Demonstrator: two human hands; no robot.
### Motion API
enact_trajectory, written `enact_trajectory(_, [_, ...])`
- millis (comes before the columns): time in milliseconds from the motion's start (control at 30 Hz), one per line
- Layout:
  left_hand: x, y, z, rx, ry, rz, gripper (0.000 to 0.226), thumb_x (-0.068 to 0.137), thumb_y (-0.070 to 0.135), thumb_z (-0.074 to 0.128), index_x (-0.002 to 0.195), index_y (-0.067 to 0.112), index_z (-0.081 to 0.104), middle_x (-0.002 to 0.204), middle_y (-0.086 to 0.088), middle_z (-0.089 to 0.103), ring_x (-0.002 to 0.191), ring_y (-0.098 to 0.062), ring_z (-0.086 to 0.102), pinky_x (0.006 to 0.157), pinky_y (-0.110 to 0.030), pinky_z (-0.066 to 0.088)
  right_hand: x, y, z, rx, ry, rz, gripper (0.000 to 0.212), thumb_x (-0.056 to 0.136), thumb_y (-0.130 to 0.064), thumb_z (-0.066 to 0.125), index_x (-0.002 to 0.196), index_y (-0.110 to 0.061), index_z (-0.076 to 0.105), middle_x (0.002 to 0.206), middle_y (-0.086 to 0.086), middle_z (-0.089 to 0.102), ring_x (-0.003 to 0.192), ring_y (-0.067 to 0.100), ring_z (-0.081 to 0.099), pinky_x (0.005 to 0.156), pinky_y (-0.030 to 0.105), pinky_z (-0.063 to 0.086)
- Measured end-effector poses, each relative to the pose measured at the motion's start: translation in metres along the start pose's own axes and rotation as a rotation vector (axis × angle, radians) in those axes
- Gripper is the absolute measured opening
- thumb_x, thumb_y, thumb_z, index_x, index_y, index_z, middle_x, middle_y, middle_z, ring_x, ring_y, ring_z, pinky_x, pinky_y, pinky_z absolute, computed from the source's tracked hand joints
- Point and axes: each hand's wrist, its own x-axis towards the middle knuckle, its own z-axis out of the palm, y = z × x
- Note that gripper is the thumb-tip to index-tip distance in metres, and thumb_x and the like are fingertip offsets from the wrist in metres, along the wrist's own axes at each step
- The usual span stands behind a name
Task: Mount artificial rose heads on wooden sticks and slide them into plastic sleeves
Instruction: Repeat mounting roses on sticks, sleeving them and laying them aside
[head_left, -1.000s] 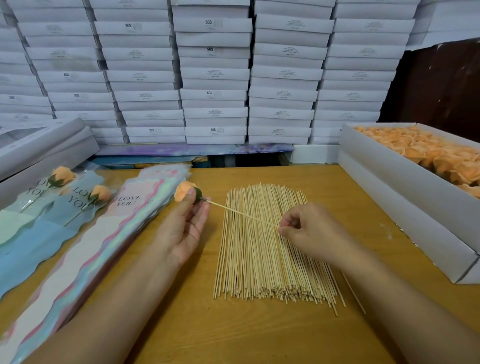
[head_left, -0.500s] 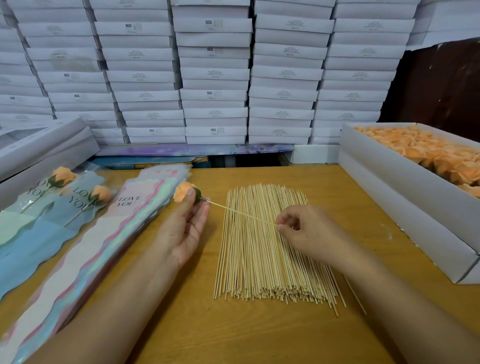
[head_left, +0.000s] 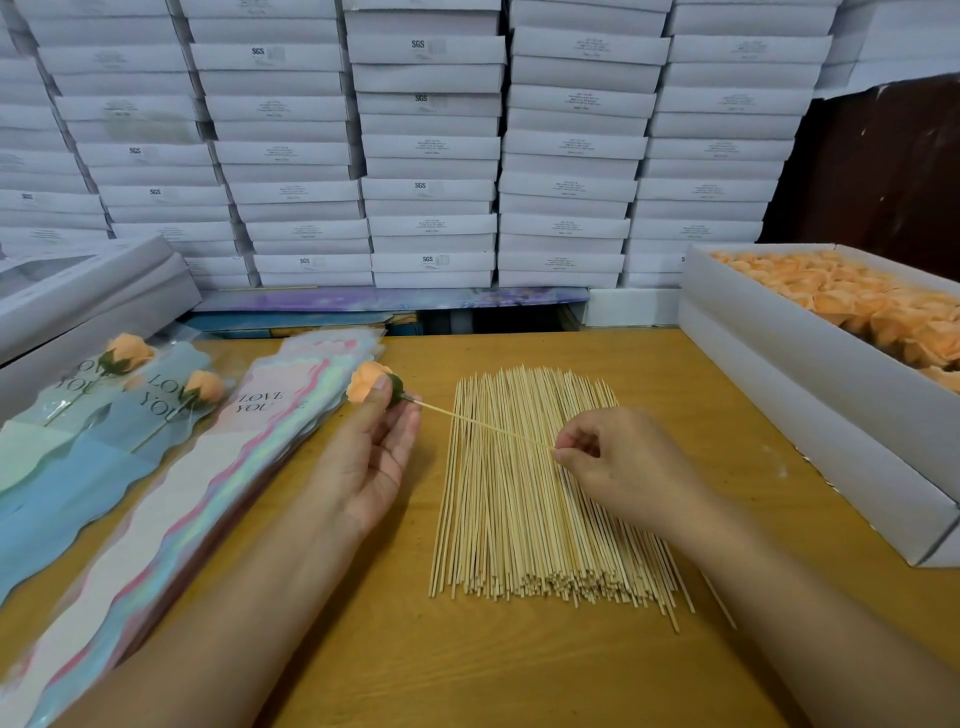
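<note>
i'm seeing the left hand (head_left: 371, 457), palm up, pinching the rose head (head_left: 368, 383) at its fingertips, while the right hand (head_left: 618, 467), knuckles up over the stick pile (head_left: 540, 499), is pinching the stick (head_left: 483, 427) running between the 2 hands.

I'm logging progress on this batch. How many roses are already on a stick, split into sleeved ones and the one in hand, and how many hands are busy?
Sleeved roses on sticks, lying at the table's left: 2
Rose head held by the left hand, with the stick pinched by the right hand: 1
Hands busy: 2
Total roses on sticks: 3
</note>
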Motion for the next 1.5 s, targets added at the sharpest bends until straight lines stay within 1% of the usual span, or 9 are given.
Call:
enact_trajectory(167, [0.000, 0.000, -0.001, 0.003, -0.020, -0.003, 0.012, 0.092, 0.016, 0.067, 0.096, 0.004, 0.067, 0.078, -0.011, 0.075, 0.069, -0.013, 0.074, 0.068, -0.023, 0.062, -0.001, -0.001, -0.001, -0.019, -0.027, -0.004, 0.018, 0.095, -0.026, 0.066, 0.078, -0.034, 0.065, 0.073, -0.012, 0.067, 0.066, 0.007, 0.064, 0.058, 0.025, 0.050])
enact_trajectory(333, [0.000, 0.001, -0.002, 0.001, -0.032, 0.001, 0.013, 0.091, 0.016, 0.067, 0.097, 0.004, 0.068, 0.082, -0.012, 0.076, 0.073, -0.013, 0.075, 0.067, -0.023, 0.062, 0.000, -0.001, 0.000, -0.042, -0.031, -0.014, 0.027, 0.095, -0.026, 0.065, 0.072, -0.038, 0.058, 0.071, -0.013, 0.065, 0.064, 0.005, 0.061, 0.053, 0.018, 0.039])
enact_trajectory(500, [-0.001, 0.001, -0.003, 0.009, -0.045, 0.001, 0.016, 0.088, 0.016, 0.068, 0.098, 0.003, 0.068, 0.083, -0.013, 0.076, 0.074, -0.014, 0.075, 0.072, -0.024, 0.062, -0.001, 0.000, 0.000, -0.054, -0.056, -0.011, 0.025, 0.097, -0.028, 0.063, 0.074, -0.037, 0.059, 0.072, -0.013, 0.066, 0.064, 0.006, 0.062, 0.053, 0.020, 0.042])
enact_trajectory(800, [-0.003, 0.001, -0.001, 0.030, -0.043, 0.013, 0.013, 0.095, 0.014, 0.064, 0.090, 0.004, 0.070, 0.079, -0.011, 0.075, 0.071, -0.013, 0.075, 0.069, -0.022, 0.062, 0.001, 0.002, 0.001, -0.032, -0.067, -0.028, 0.031, 0.097, -0.026, 0.062, 0.068, -0.037, 0.057, 0.071, -0.013, 0.065, 0.065, 0.005, 0.062, 0.054, 0.022, 0.041])
enact_trajectory(900, [-0.002, 0.002, -0.002, 0.017, -0.043, 0.012, 0.017, 0.093, 0.014, 0.065, 0.084, 0.004, 0.074, 0.081, -0.013, 0.076, 0.072, -0.014, 0.075, 0.067, -0.023, 0.062, 0.001, 0.003, 0.001, 0.008, -0.080, -0.021, 0.028, 0.097, -0.027, 0.062, 0.071, -0.037, 0.059, 0.075, -0.013, 0.066, 0.068, 0.005, 0.063, 0.057, 0.020, 0.044])
enact_trajectory(1000, [-0.001, 0.005, -0.001, 0.011, -0.046, 0.018, 0.012, 0.091, 0.014, 0.067, 0.095, 0.003, 0.070, 0.081, -0.013, 0.076, 0.073, -0.014, 0.076, 0.065, -0.023, 0.062, 0.001, 0.001, -0.001, 0.067, -0.089, -0.028, 0.019, 0.095, -0.024, 0.065, 0.080, -0.036, 0.064, 0.082, -0.014, 0.066, 0.076, 0.001, 0.063, 0.065, 0.017, 0.049])
enact_trajectory(1200, [-0.006, -0.011, 0.008, 0.045, -0.084, -0.021, 0.020, 0.083, 0.015, 0.070, 0.099, 0.003, 0.068, 0.082, -0.013, 0.076, 0.071, -0.013, 0.075, 0.060, -0.021, 0.060, 0.002, -0.012, 0.005, 0.087, -0.032, -0.040, 0.012, 0.090, -0.034, 0.071, 0.102, -0.034, 0.068, 0.080, -0.014, 0.065, 0.074, 0.003, 0.064, 0.069, 0.024, 0.057])
enact_trajectory(1300, [-0.008, -0.018, 0.011, 0.061, -0.100, -0.041, 0.025, 0.077, 0.016, 0.072, 0.097, 0.003, 0.068, 0.083, -0.014, 0.076, 0.071, -0.013, 0.074, 0.059, -0.020, 0.060, 0.005, -0.020, 0.009, 0.047, 0.009, -0.029, 0.012, 0.088, -0.037, 0.074, 0.099, -0.032, 0.072, 0.078, -0.015, 0.064, 0.074, 0.003, 0.063, 0.070, 0.029, 0.057])
enact_trajectory(1500, [-0.009, -0.019, 0.011, 0.041, -0.104, -0.062, 0.026, 0.077, 0.016, 0.072, 0.098, 0.001, 0.069, 0.086, -0.015, 0.075, 0.073, -0.014, 0.074, 0.065, -0.022, 0.062, 0.008, -0.029, 0.016, -0.044, 0.066, -0.066, 0.012, 0.092, -0.034, 0.069, 0.085, -0.028, 0.075, 0.065, -0.017, 0.061, 0.062, 0.001, 0.059, 0.054, 0.017, 0.040])
